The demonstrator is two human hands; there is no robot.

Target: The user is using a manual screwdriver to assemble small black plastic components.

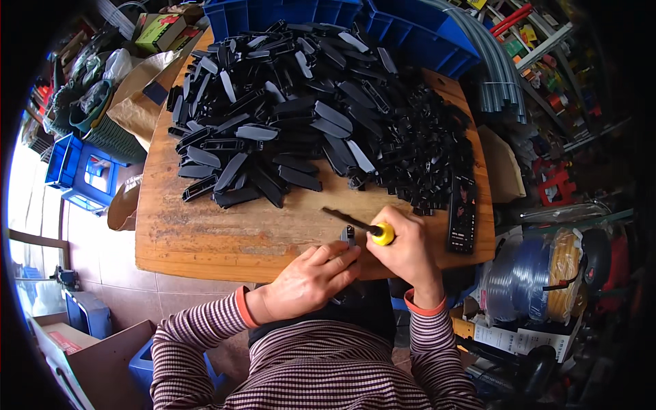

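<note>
My right hand [408, 247] grips a screwdriver [361, 224] with a yellow handle, its dark shaft pointing left and away over the wooden table [205, 232]. My left hand [309, 280] holds a small black plastic part [349, 236] upright at the table's near edge, just beside the screwdriver's handle. A large heap of long black plastic shells [273, 116] covers the far left and middle of the table. A second heap of smaller black pieces [424, 150] lies at the far right.
A black remote control [462, 213] lies at the table's right edge. Blue crates [410, 27] stand behind the table, grey tubes [495, 75] to the right. Coiled hose [533, 273] sits at lower right, and blue bins [85, 171] and cardboard boxes [89, 355] on the left floor.
</note>
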